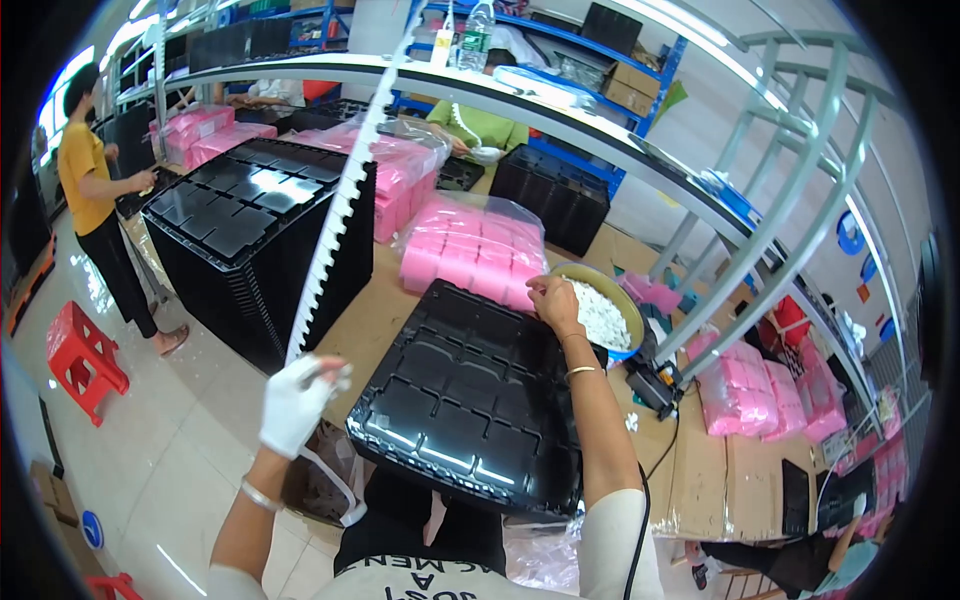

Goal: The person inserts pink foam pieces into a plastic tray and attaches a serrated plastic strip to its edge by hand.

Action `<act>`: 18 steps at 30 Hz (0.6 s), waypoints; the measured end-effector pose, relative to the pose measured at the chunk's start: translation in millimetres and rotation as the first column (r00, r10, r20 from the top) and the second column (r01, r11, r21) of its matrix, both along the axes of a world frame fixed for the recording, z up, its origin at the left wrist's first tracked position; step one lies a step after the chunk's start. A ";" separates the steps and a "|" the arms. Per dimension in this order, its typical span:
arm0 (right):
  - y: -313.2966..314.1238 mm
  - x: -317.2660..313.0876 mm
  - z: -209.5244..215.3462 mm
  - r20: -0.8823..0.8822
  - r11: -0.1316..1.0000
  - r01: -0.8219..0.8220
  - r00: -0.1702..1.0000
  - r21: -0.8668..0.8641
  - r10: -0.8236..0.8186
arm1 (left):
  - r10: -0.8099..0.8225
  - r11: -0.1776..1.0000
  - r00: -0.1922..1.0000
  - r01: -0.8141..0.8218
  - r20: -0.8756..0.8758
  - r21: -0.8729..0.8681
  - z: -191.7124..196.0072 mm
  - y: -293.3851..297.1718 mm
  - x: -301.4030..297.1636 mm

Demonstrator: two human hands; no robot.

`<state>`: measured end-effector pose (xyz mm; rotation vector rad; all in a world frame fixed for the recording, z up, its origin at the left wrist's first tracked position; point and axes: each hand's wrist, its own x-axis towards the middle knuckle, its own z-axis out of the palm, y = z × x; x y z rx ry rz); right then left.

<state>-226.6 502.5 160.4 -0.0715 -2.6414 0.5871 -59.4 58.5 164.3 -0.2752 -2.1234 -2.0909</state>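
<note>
Black compartment tray (470, 400) lies on the desk (385, 300) in front of the person, at 6 o'clock in the view. At its 9 o'clock the gloved left hand (295, 405) forms a closed grip on the lower end of a long white toothed strip (345, 195) that runs up toward 12 o'clock. At the tray's 1 o'clock corner the bare right hand (553, 300) pinches shut at the rim of a bowl of small white pieces (605, 315); whether it grips a piece, I cannot tell. Beyond sit bagged pink packs (470, 250) and, at 10 o'clock, a tall stack of black trays (250, 215).
</note>
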 end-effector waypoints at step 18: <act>49.5 -111.7 -62.4 0.021 0.847 -0.262 0.958 0.462 0.285 | 0.321 0.854 0.878 -0.106 0.355 -0.510 -143.6 146.4 -362.3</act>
